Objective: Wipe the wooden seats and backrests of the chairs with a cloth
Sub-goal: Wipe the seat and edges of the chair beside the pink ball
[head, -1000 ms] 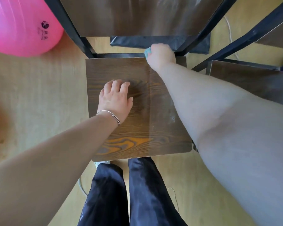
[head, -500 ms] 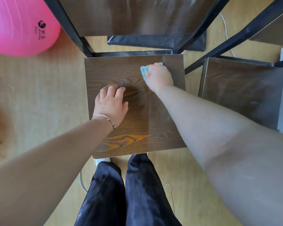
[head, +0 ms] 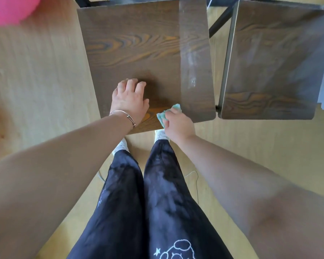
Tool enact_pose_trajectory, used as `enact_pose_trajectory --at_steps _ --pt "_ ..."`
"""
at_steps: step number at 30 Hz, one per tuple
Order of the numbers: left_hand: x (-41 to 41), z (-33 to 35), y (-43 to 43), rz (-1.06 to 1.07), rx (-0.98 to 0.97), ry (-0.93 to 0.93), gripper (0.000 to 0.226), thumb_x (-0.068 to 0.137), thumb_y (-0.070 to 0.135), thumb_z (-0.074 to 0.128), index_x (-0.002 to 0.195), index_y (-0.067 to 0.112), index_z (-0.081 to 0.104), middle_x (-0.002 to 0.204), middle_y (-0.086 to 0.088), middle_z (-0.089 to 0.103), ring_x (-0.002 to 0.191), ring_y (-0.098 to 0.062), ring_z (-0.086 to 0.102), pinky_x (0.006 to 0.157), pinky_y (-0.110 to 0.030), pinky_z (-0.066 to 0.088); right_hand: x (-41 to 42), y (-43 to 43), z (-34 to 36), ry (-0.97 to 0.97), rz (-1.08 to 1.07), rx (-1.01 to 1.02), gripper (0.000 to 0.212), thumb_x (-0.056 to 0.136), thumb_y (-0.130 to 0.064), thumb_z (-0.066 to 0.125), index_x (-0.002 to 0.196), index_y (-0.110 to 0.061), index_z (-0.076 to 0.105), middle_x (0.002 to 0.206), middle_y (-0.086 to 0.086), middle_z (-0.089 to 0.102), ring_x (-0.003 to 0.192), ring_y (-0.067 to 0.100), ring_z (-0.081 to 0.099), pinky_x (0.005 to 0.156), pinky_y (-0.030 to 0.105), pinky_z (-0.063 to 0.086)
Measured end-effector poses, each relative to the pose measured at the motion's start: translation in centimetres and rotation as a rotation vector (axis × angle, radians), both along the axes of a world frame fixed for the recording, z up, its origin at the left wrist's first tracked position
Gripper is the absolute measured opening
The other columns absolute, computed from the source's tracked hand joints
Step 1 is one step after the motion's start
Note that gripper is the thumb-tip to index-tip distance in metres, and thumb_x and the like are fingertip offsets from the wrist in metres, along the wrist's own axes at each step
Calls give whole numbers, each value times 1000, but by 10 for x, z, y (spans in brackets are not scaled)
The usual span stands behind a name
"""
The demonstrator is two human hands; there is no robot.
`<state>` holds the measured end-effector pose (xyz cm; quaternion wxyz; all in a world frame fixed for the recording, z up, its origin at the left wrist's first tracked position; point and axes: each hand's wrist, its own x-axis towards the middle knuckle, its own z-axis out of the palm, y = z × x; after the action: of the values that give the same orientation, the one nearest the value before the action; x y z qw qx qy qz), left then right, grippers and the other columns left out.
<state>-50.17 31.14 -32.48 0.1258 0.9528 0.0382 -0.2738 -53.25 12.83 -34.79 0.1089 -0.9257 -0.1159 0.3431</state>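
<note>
Cloth point(head: 169, 112), pale green-blue and bunched up, lies on the near edge of the wooden seat point(head: 148, 53) in front of you, towards its right corner. Your right hand point(head: 178, 126) holds it there: the fingers point(head: 171, 111) are curled over the cloth and press it onto the wood, and only two small parts of the fabric show past the hand.

Your left hand point(head: 129, 100) rests on the same seat, just beside the cloth and to its left. The palm is down, the fingers are loosely bent on the wood and they hold nothing. A thin metal bracelet point(head: 123, 114) sits on this wrist, over the front edge of the seat.

The seat is dark brown with orange grain. A paler strip with whitish smears point(head: 192, 79) runs along its right side; it is not clear whether this is dust or glare.

A second seat point(head: 269, 62) of the same wood stands just to the right, apart from the first one by a narrow gap. Its surface looks dull and streaky.

You stand on a light wooden floor point(head: 36, 71), close to the front edge of the first seat. Your dark trousers point(head: 157, 193) and the tips of your white shoes point(head: 160, 135) are below the hands. Part of a pink ball point(head: 9, 8) shows in the upper left corner.
</note>
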Motion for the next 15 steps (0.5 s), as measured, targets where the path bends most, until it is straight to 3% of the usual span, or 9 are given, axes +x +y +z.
enact_pose_trajectory --at_steps 9,12,15 --pt "-23 0 -4 -6 7 32 52 93 37 48 141 21 37 145 -7 35 133 -34 28 108 -47 29 -17 -5 1 142 104 -37 22 97 -22 43 103 -10 60 118 3 54 97 29 59 69 32 38" --pt "-14 1 -7 13 13 9 51 94 37 48 142 21 36 145 -7 36 133 -34 28 108 -47 29 -1 -7 9 238 140 -4 21 96 -25 46 78 -15 50 103 4 54 93 27 55 68 31 35" --pt "2 3 -9 35 13 -16 51 95 37 47 142 21 36 145 -7 36 134 -33 27 108 -47 29 47 -8 22 153 57 131 39 95 -28 51 60 -22 33 87 2 48 84 25 52 66 33 37"
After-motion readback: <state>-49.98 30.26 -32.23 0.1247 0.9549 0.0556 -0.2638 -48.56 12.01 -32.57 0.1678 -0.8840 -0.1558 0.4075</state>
